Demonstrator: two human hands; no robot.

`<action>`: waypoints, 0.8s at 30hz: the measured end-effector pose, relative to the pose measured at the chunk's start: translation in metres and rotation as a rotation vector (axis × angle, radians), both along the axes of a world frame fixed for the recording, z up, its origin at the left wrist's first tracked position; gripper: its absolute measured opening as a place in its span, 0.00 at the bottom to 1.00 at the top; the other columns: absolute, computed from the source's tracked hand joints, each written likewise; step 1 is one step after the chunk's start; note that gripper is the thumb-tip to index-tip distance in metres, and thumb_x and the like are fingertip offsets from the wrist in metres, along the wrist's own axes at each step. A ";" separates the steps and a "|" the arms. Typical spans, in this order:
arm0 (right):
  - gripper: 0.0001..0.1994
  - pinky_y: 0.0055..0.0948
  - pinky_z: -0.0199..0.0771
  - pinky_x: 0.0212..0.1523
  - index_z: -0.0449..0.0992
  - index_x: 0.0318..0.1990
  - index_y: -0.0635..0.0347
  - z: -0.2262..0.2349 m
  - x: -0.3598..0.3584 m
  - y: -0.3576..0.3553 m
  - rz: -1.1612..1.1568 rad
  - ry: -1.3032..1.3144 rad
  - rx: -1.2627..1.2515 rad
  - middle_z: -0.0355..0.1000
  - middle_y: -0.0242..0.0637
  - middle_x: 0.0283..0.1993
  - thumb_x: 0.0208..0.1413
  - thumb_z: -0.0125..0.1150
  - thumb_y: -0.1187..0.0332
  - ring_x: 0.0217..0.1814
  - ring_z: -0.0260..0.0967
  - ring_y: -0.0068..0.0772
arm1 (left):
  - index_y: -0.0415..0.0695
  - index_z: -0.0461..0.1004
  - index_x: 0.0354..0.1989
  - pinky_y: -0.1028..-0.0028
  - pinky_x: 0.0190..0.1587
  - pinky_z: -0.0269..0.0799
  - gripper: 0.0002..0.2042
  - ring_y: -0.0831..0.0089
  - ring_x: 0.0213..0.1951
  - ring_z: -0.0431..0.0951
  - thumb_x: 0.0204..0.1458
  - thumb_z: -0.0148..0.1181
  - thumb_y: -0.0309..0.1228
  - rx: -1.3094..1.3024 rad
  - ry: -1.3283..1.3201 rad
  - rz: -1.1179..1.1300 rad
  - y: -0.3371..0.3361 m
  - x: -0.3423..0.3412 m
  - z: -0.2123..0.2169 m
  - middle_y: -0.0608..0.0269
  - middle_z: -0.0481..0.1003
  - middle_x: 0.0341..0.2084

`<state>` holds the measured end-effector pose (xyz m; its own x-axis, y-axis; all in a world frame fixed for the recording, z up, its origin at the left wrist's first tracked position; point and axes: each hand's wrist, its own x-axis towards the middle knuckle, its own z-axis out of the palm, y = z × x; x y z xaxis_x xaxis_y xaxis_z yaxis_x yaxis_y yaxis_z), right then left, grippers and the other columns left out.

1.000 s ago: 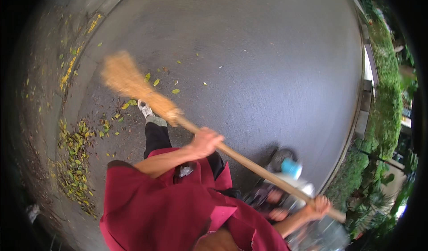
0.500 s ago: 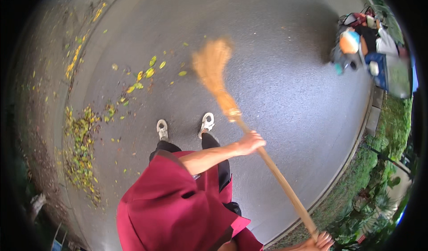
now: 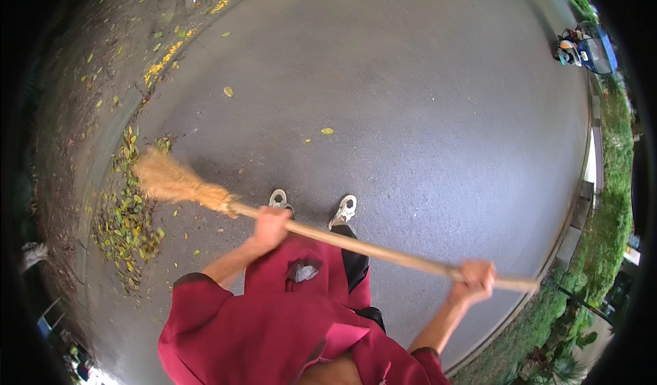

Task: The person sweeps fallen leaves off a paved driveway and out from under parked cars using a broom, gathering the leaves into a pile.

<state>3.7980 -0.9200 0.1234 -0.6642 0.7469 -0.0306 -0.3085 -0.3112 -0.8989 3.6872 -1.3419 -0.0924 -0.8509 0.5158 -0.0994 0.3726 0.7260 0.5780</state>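
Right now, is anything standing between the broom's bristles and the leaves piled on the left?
Nothing visible: the bristles overlap the leaves in this view, though whether they touch is too blurred to tell. The left hand and right hand hold the broom.

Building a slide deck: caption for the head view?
Left hand and right hand grip a broom beside leaves on the road.

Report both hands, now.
Left hand: closed, holding the broom handle near the bristles.
Right hand: closed, holding the broom handle toward its other end.

Straw broom (image 3: pixel 356 245) in both hands (image 3: pixel 272 226) (image 3: pixel 474 280)
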 end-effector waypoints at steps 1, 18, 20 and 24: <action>0.13 0.18 0.46 0.04 0.62 0.19 0.48 0.020 0.041 0.019 -0.051 0.007 0.152 0.54 0.21 0.12 0.55 0.52 0.65 0.09 0.48 0.14 | 0.46 0.70 0.24 0.59 0.32 0.63 0.06 0.55 0.27 0.73 0.35 0.56 0.23 0.112 0.043 -0.041 0.029 -0.005 0.022 0.55 0.72 0.20; 0.19 0.19 0.43 0.08 0.52 0.14 0.45 0.101 0.061 -0.131 -0.363 -0.148 0.552 0.48 0.21 0.10 0.59 0.43 0.65 0.10 0.43 0.14 | 0.45 0.68 0.24 0.61 0.31 0.62 0.10 0.57 0.28 0.72 0.33 0.63 0.27 0.738 0.028 -0.161 0.078 -0.037 -0.065 0.61 0.68 0.19; 0.16 0.18 0.37 0.05 0.54 0.13 0.46 0.034 0.020 -0.145 -0.106 -0.130 0.675 0.50 0.24 0.08 0.54 0.42 0.67 0.07 0.43 0.14 | 0.44 0.67 0.21 0.61 0.29 0.63 0.06 0.55 0.25 0.71 0.36 0.59 0.24 0.436 -0.039 0.074 -0.022 -0.003 -0.099 0.57 0.68 0.18; 0.16 0.24 0.44 0.15 0.55 0.15 0.49 -0.086 0.015 -0.198 0.175 -0.115 -0.129 0.46 0.24 0.11 0.53 0.49 0.69 0.12 0.41 0.21 | 0.42 0.70 0.23 0.55 0.37 0.68 0.04 0.48 0.32 0.74 0.37 0.57 0.22 -0.104 -0.116 0.052 -0.196 0.053 -0.115 0.51 0.74 0.24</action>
